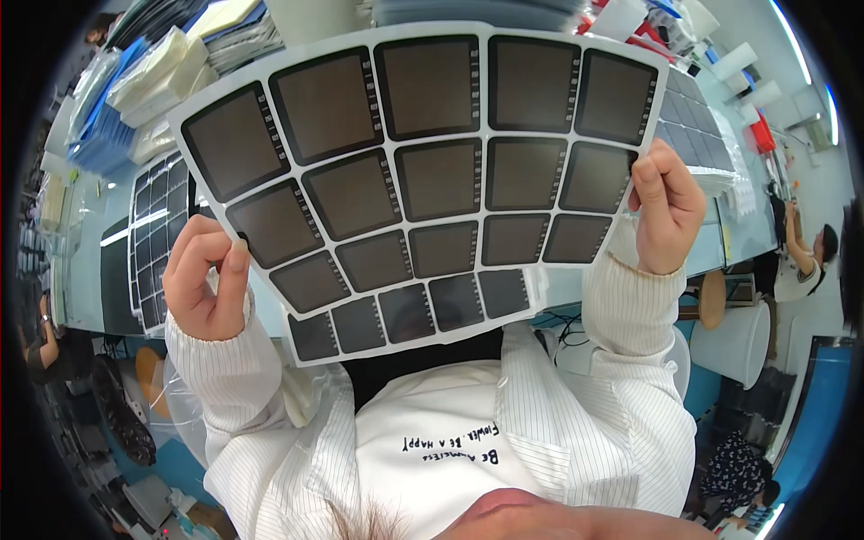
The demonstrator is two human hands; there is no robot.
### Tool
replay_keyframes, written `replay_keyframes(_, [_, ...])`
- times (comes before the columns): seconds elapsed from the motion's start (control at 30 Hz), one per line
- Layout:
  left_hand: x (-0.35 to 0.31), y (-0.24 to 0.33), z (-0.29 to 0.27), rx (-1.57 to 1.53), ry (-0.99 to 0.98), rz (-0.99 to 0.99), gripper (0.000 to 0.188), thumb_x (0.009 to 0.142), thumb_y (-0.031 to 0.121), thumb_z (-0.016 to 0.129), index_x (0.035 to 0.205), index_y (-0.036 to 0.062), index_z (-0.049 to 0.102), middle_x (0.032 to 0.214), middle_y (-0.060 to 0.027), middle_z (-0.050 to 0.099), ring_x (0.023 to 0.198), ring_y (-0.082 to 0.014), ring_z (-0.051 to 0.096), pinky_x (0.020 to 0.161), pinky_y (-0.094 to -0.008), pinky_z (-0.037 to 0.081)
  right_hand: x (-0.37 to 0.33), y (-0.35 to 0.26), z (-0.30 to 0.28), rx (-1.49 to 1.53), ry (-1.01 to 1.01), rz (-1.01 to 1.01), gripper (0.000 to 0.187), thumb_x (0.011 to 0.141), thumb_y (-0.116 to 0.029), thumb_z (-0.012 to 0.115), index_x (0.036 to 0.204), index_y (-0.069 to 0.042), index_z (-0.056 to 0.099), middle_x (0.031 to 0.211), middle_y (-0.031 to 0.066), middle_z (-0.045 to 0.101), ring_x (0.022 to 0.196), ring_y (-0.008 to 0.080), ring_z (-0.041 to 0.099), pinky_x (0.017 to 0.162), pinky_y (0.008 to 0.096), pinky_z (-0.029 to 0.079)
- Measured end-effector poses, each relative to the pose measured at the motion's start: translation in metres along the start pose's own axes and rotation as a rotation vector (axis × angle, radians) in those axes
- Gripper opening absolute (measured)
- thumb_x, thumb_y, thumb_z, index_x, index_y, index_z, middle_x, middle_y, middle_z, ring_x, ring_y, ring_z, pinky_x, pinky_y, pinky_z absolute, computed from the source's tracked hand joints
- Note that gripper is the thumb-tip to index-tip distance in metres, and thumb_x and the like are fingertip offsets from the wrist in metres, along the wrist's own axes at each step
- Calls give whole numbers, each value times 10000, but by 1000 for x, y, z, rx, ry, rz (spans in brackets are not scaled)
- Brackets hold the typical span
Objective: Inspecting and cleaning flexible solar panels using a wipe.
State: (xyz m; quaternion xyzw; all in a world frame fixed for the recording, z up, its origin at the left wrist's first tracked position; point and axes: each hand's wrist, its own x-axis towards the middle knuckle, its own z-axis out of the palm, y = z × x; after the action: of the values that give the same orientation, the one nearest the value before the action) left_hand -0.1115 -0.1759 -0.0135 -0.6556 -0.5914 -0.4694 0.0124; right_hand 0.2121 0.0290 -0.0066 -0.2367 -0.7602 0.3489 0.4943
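Note:
I hold up a large white-edged sheet carrying a grid of dark, rounded rectangular panels, each with a strip of small marks on one side. My left hand pinches its left edge between thumb and fingers, the other fingers curled. On the opposite side my right hand grips the right edge, thumb on the front face. The sheet is raised and spread between both hands. Below its lower edge shows part of a similar panelled sheet near the table's front edge; the rest of that one is hidden.
On the table, more dark-panelled sheets lie at the left, and a stack of panelled sheets stands at the right. Piled packets fill the far left. A white bin is at the right. Other people are at both sides.

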Motion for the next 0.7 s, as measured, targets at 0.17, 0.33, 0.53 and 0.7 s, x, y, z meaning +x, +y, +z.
replay_keyframes(0.17, [11,7,4,-16,-27,31,96,766,-49,547,692,-22,494,659,-54,451,534,-98,394,486,-205,307,-3,-4,-13,0,23,11,202,883,-134,537,723,-13,518,666,-9,434,552,48,361,498,179,253])
replay_keyframes(0.33, [19,4,9,-36,-69,100,108,767,-42,547,683,-16,484,648,-48,434,535,-105,397,488,-216,307,-7,-6,-25,-56,32,-28,191,876,-112,537,715,-12,508,653,-6,431,536,53,366,489,182,263])
replay_keyframes(0.53, [46,17,30,-27,-141,113,135,764,-16,574,676,-10,471,632,-51,435,526,-108,377,478,-220,300,-11,-5,-50,-116,103,20,185,873,-118,545,723,-13,516,657,-11,434,542,47,367,490,178,266])
replay_keyframes(0.7, [85,42,75,-89,-195,53,168,777,21,600,657,-2,485,593,-36,450,510,-104,383,468,-221,296,9,7,-98,-171,206,138,166,878,-152,548,768,-27,557,649,-43,446,557,31,364,488,177,266])
